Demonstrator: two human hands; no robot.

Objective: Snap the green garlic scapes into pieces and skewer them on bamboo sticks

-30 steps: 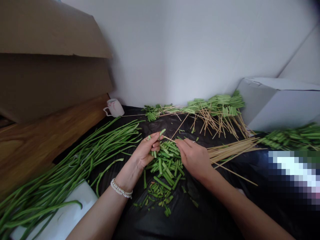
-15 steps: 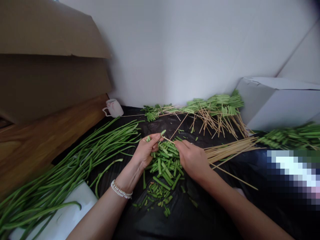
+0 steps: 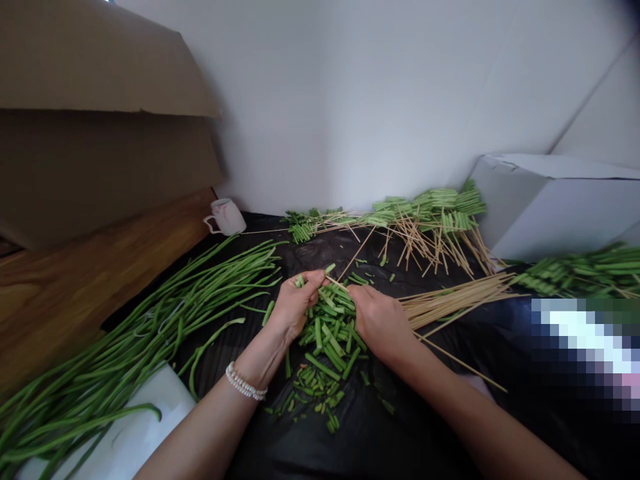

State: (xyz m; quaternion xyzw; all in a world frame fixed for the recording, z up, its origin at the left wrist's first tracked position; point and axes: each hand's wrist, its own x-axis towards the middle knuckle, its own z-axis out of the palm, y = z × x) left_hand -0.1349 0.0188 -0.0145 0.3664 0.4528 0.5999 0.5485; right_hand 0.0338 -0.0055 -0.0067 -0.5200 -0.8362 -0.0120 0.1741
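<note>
My left hand (image 3: 296,301), with a double beaded bracelet on its wrist, pinches a short piece of green bean (image 3: 330,269) between thumb and finger. More cut pieces show in its curled fingers. My right hand (image 3: 376,317) is closed around a thin wooden skewer (image 3: 336,283), whose far end meets the bean piece. Whether the tip has gone through the piece is too small to tell. Under both hands lies a heap of cut green bean pieces (image 3: 333,337), with smaller scraps (image 3: 317,388) in front of it.
Long whole beans (image 3: 165,313) lie at left, partly over a white board (image 3: 150,427). Loose skewers (image 3: 460,297) lie at right. Skewered beans (image 3: 435,203) line the wall, more (image 3: 580,270) sit far right. A mug (image 3: 227,217), cardboard box (image 3: 100,153) and white box (image 3: 540,207) stand around.
Both hands have shifted only slightly, the left a little to the right and down. A bean piece now shows beside the left wrist. The skewer and bean stay in the fingers.
</note>
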